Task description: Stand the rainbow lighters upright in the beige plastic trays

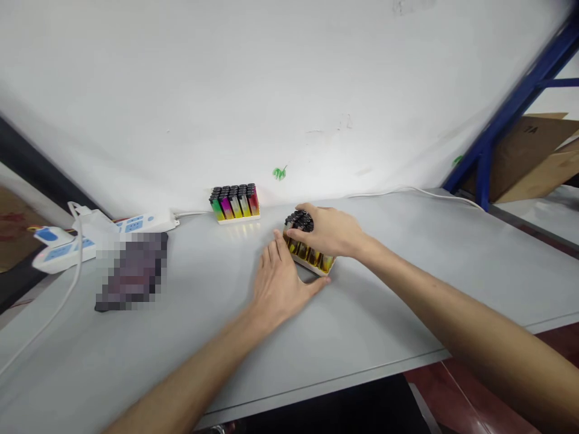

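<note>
A white tray (326,272) packed with yellow-tinted lighters (312,256) sits at an angle on the table in front of me. The lighters' black tops (298,220) face up. My right hand (332,232) comes over them from the right, thumb and fingers closed around lighters at the top and hiding part of the set. Against the near left side of the tray, my left hand (280,283) rests on the table with fingers stretched out. Its thumb spreads toward the tray's near corner.
By the wall stands another white tray (239,220) of multicoloured lighters (234,204). A white power strip (145,223) with plugs and cables lies at the left, beside a dark blurred object (136,271). Right of the grey table (384,325) are a blue frame (485,175) and cardboard (520,157).
</note>
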A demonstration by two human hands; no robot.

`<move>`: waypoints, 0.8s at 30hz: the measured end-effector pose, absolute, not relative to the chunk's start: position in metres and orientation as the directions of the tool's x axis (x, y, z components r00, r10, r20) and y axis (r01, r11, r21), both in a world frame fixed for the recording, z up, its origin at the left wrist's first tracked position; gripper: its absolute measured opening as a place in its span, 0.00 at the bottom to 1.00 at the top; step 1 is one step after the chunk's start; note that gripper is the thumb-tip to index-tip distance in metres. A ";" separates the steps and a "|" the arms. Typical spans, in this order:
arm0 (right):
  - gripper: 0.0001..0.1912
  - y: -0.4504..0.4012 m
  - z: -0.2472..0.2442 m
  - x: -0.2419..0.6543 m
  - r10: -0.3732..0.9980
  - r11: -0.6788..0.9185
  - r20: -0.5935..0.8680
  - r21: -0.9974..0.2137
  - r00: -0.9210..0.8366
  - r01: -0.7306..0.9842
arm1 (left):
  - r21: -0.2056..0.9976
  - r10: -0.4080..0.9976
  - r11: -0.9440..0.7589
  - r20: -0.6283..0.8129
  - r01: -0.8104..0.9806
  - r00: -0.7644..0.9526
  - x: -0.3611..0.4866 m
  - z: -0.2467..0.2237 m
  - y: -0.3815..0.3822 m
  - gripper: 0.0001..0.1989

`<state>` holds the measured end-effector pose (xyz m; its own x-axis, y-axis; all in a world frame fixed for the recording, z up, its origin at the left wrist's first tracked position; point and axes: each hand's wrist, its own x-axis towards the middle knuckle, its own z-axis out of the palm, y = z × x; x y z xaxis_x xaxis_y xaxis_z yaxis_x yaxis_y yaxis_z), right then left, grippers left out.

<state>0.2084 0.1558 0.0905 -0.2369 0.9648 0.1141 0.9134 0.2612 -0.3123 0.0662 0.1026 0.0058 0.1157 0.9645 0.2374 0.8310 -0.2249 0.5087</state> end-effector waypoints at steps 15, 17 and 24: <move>0.29 0.172 0.060 0.260 0.915 -0.137 -0.299 -0.860 -0.269 0.491 | 0.489 0.831 -0.555 0.360 0.673 0.423 0.068 0.016 0.123 0.47; 0.31 0.173 0.056 0.263 0.932 -0.100 -0.266 -0.842 -0.246 0.530 | 0.475 0.809 -0.587 0.362 0.655 0.463 0.064 0.017 0.126 0.47; 0.36 0.178 0.041 0.278 0.971 0.027 -0.132 -0.767 -0.199 0.641 | 0.489 0.794 -0.607 0.343 0.626 0.502 0.059 0.017 0.129 0.45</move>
